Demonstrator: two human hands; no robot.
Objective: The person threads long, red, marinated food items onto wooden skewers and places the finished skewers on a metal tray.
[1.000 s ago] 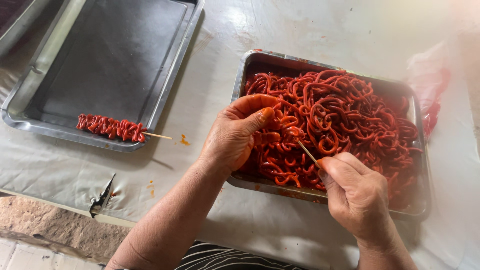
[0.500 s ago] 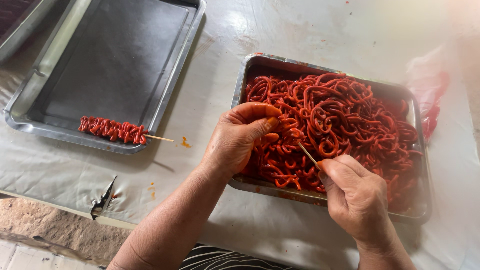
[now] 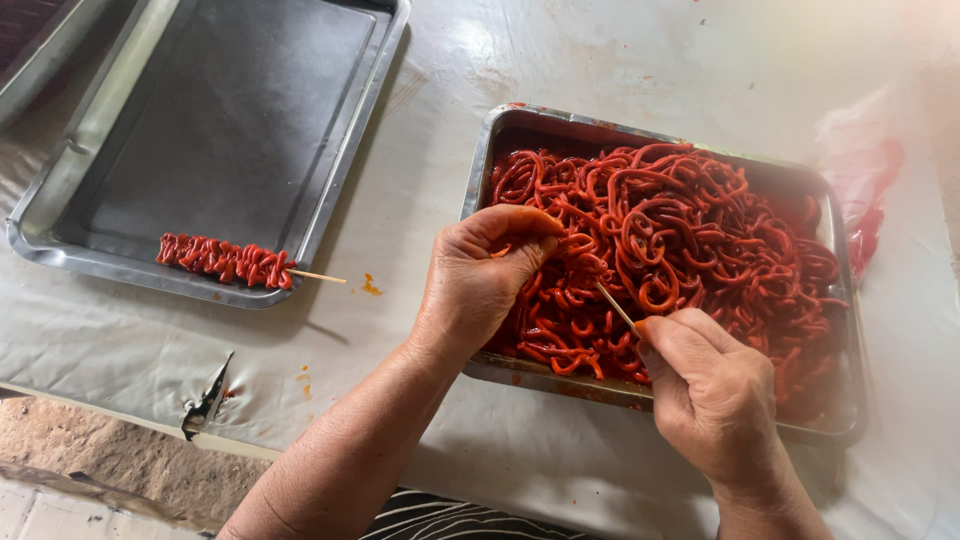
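Observation:
A metal tray on the right is full of red, curled strips of marinated food. My left hand pinches one red strip at the near left part of the pile. My right hand grips a thin wooden skewer whose tip points up-left into the strip by my left fingers. A finished skewer of red strips lies on the near rim of a larger, otherwise bare metal tray at the left.
A pale plastic sheet covers the table, torn near the front edge. A crumpled clear bag stained red lies right of the full tray. Another tray's corner shows at the top left. Small sauce drips mark the sheet.
My left hand's fingers have curled tighter on the strip and shifted slightly toward the skewer tip. The right hand and skewer stay almost in place.

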